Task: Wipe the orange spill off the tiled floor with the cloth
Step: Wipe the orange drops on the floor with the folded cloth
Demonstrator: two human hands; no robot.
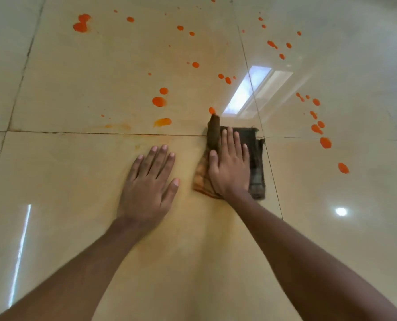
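Your two bare forearms enter from the near edge and reach forward over the tiled floor (54,172). Your left hand (150,181) lies flat, palm down, fingers spread, grasping nothing; it touches only the tile. Just beside it, your right hand (231,165) lies flat with fingers extended, palm pressed onto the cloth (256,163), not clenched around it.

The cloth is dark, folded, checked in pattern, and extends past your right hand on both sides. Its edge toward your left hand is stained orange. One brown corner of the cloth (214,128) is bunched up just beyond your right fingertips. The cloth sits where two grout lines cross.

A faint orange smear (121,126) marks the tile beyond your left hand, near the grout line.

Beyond both hands, the orange spill (159,101) shows as separate drops and blots. One drop (212,110) lies just past the bunched corner. More drops (325,142) sit to the outer side of your right hand. The largest blot (81,23) lies farthest out, well beyond your left hand.

A bright window reflection (250,93) shows on the gloss just beyond the cloth.
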